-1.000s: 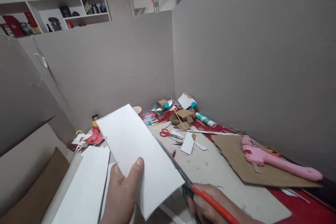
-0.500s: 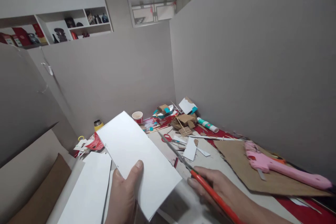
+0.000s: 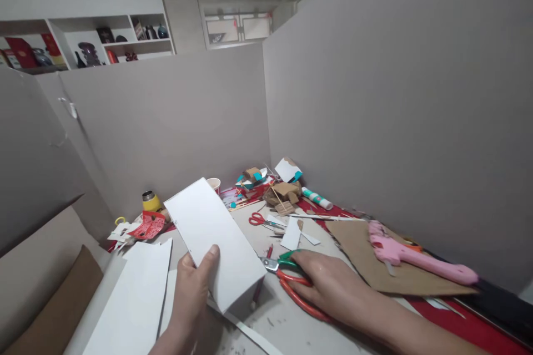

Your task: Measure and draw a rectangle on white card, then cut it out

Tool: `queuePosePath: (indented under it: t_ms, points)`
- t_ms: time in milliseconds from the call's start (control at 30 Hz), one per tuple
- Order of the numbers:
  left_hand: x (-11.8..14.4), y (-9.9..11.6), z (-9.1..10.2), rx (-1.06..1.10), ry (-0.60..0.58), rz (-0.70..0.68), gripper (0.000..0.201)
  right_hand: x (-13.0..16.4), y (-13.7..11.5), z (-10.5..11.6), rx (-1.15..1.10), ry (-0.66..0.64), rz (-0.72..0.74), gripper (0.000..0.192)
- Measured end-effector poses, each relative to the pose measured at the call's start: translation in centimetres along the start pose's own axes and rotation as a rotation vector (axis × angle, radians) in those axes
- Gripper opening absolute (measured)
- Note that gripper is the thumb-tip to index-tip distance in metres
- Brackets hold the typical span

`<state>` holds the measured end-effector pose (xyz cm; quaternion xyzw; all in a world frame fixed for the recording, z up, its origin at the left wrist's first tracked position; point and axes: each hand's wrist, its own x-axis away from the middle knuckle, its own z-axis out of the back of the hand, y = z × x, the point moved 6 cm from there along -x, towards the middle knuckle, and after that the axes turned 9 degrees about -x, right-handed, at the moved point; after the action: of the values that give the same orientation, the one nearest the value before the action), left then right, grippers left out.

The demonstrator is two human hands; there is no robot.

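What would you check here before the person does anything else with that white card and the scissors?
1. Left hand has a firm hold on the white card: ok, thumb pressed on its face, card lifted off the table.
2. Scissors set down: ok, they lie on the table under the right hand.
3. Scissor blades shut: cannot tell, the card hides most of them.
4. Pink glue gun away from the hands: ok, it rests on brown cardboard to the right.
5. Work area free of scraps: not ok, paper offcuts and a second pair of red scissors lie close behind.
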<state>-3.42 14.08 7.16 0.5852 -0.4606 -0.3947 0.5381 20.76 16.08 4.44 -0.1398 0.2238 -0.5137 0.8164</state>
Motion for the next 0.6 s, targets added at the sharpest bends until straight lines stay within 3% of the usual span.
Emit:
queuePosePath:
  t_ms: [100,200,333,500,600]
  points:
    - [-0.2,-1.3,-0.5,-0.009,-0.044,0.037,0.046,0.0,-0.8,1.4,-0.143,0.098,0.068,0.021]
    - [0.3,-2.3,-1.3,-0.036,-0.108,0.075,0.044,0.1,-1.4,2.3,-0.463,0.125,0.093,0.027]
    - [1.6,-2.7,-2.7,-0.063,-0.198,0.116,0.045,0.1,-2.1,0.8,-0.94,-0.098,0.037,0.038]
    - [3.1,-2.8,-3.9,-0.038,-0.252,0.224,0.047,0.8,-3.2,-0.9,-1.164,-0.286,0.047,0.055]
    - [3.4,-3.0,-3.7,-0.041,-0.193,0.288,0.051,1.4,-3.6,-1.0,-1.298,-0.357,0.052,0.055]
